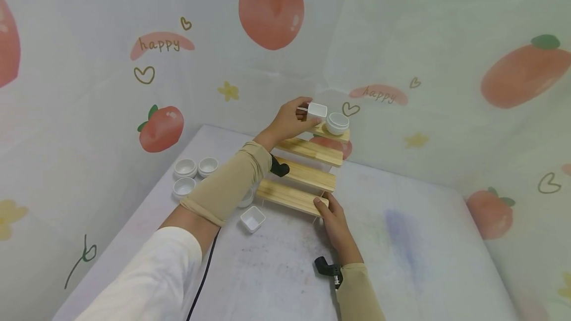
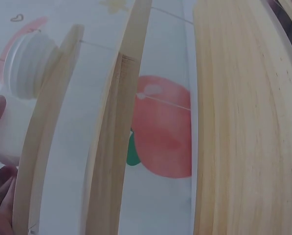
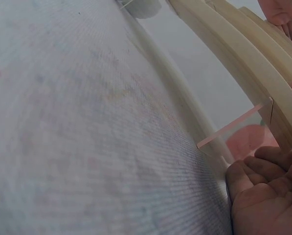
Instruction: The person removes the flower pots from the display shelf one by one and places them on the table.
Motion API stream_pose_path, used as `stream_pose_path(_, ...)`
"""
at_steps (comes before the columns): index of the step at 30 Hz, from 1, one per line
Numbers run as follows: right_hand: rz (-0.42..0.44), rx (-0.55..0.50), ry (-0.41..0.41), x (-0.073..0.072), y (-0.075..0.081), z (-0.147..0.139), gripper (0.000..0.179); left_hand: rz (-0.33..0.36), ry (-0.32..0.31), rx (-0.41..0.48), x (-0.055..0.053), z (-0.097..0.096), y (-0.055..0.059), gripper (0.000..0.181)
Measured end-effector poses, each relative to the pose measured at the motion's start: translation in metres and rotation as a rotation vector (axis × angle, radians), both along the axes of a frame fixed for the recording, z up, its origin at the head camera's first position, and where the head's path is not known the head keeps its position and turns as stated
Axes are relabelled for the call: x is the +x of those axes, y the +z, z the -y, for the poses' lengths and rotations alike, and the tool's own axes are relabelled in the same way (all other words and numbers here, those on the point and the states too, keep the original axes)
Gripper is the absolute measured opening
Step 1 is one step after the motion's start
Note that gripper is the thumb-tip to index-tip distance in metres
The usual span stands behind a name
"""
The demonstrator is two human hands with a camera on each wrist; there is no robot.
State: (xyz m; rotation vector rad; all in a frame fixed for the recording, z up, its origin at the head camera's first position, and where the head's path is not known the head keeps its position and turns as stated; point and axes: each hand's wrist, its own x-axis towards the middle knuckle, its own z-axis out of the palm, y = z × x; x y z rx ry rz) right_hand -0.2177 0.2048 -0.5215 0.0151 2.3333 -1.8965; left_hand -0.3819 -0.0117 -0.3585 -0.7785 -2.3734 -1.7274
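Note:
A wooden rack with stepped shelves stands on the table. At its top shelf my left hand holds a small white square bowl, fingers behind and thumb in front. Whether the bowl touches the shelf, I cannot tell. Just right of it, white round bowls sit stacked at that shelf's end; their ribbed side shows in the left wrist view. My right hand grips the right end of the lowest shelf, thumb on top. In the right wrist view its curled fingers lie by that end.
White round bowls stand at the table's left, some partly hidden by my left arm. Another white square bowl rests in front of the rack. A black cable runs along my left sleeve. Printed cloth walls rise behind.

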Motion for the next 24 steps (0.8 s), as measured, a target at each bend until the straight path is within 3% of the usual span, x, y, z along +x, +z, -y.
stream_pose_path(24,-0.006,-0.016,-0.007,0.0005,0.0009,0.0018,0.072,-0.004,0.025,-0.026,0.0034,0.0035,0.0017,0.068)
